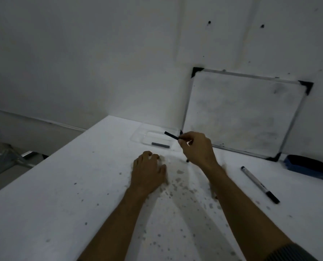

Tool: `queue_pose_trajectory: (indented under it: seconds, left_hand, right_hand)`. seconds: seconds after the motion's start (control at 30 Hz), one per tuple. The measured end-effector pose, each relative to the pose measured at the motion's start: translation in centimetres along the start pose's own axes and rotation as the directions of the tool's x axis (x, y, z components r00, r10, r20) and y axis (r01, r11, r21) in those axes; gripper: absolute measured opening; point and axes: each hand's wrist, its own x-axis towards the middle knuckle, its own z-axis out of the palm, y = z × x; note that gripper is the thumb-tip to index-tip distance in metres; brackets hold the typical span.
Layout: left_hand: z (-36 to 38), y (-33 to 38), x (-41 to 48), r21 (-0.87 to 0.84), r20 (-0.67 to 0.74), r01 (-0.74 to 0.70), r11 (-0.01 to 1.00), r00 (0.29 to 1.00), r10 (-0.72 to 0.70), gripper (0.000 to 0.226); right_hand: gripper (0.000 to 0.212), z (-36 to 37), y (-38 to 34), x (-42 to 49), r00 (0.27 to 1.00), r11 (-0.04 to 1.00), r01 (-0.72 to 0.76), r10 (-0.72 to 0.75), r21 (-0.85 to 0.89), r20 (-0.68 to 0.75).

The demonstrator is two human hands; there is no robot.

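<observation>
over tray (138, 136) | right hand (198, 147) grip pinches marker (171, 135), end jutting left | left hand (148, 170) relaxed

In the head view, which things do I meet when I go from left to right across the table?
left hand → black pen → right hand, which pinches that pen → marker lying flat → blue eraser
</observation>
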Motion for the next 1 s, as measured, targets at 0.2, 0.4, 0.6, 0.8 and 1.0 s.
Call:
queue_pose_trajectory:
  seconds: [0.2, 0.4, 0.6, 0.8, 1.0]
  left_hand:
    - [0.6, -0.5, 0.4, 0.004, -0.014, -0.014, 1.0, 1.0, 0.014, 0.047]
    - [0.7, -0.2, 0.9, 0.005, -0.029, -0.002, 1.0, 1.0, 0.003, 0.047]
    - [1.0, -0.5, 1.0, 0.028, -0.031, -0.009, 1.0, 0.999, 0.01, 0.049]
    - [1.1, 0.0, 0.6, -0.026, -0.028, -0.019, 0.999, 0.999, 0.019, 0.039]
    - [0.6, 0.9, -0.3, -0.165, 0.019, -0.102, 0.981, 0.994, 0.107, 0.03]
  right_hand:
    - [0.017, 5.6, -0.2, 6.4, 0.999, 0.983, 0.021, -0.013, -0.182, 0.042]
    - [0.021, 8.3, 0.6, 9.5, 0.99, 0.957, 0.011, 0.031, -0.291, 0.138]
    - [0.02, 5.9, 1.6, 8.5, 0.993, 0.979, 0.079, -0.061, -0.189, 0.097]
    - [0.018, -0.3, 2.6, 2.5, 0.994, 0.993, 0.114, -0.114, -0.011, 0.003]
    - [0.017, -5.5, 6.6, -5.0, 0.997, 0.987, 0.068, -0.062, -0.146, 0.043]
